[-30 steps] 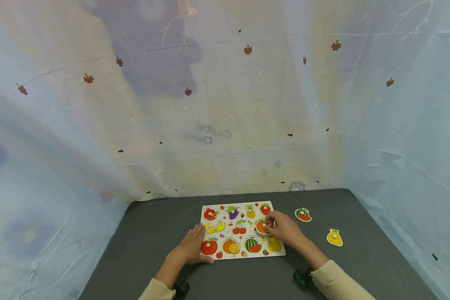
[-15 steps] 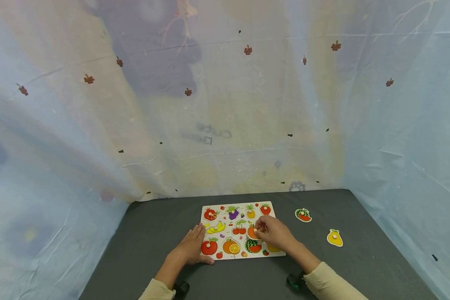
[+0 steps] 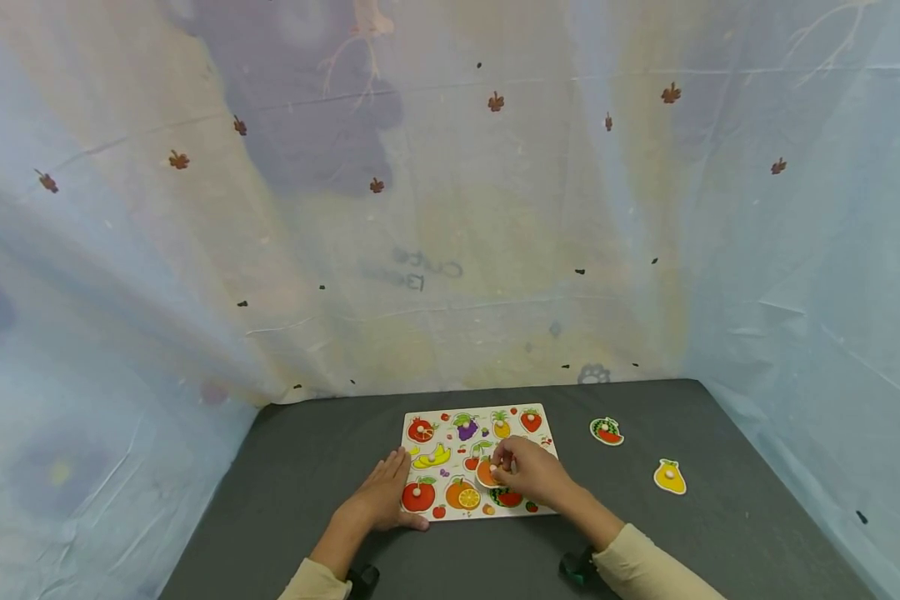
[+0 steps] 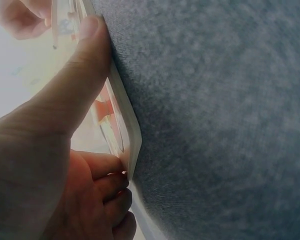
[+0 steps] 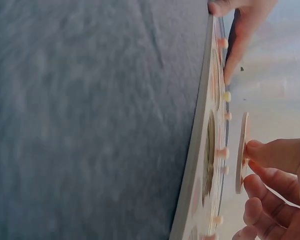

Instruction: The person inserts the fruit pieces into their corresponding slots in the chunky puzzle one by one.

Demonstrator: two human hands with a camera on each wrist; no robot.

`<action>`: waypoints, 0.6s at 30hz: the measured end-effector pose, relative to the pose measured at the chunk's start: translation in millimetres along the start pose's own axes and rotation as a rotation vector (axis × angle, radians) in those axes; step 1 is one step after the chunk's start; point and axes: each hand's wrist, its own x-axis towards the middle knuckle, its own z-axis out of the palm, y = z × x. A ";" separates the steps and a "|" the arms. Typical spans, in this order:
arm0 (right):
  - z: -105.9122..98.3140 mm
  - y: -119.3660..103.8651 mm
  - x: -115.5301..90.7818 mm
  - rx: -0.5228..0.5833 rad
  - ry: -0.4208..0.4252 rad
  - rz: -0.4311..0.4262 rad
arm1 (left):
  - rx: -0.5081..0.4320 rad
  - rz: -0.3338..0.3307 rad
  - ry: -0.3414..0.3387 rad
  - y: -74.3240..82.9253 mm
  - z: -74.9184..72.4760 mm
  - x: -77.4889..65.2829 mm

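A white knobbed fruit puzzle board [image 3: 506, 513] lies on the dark table. My left hand [image 3: 382, 493] rests at its front left corner, fingers straight along the left side and the thumb [image 4: 92, 37] against the front edge. Over the board's middle right, my right hand [image 3: 537, 475] pinches the knob of an orange puzzle piece [image 3: 484, 474]. In the right wrist view that round piece [image 5: 242, 152] hangs apart from the board, face toward the fingers. It overlaps the cherries in the head view. The hand covers the board's lower right part.
To the right of the board lie a watermelon piece [image 3: 607, 431] and a yellow pear piece [image 3: 670, 477], each with a knob. A patterned cloth [image 3: 450, 250] hangs behind the dark table [image 3: 315, 450] and along both sides.
My right hand has carried the orange piece leftward and slightly nearer across the board, from its right side toward the middle. The left hand has stayed in place.
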 end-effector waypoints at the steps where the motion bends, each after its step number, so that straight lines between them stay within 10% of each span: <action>1: 1.9 -0.9 1.0 -0.003 -0.003 -0.009 | 0.000 0.000 0.001 0.0 0.1 0.0; 18: 24.9 -22.7 7.7 -0.021 -0.054 -0.048 | 0.002 -0.006 0.000 2.1 -1.5 -1.1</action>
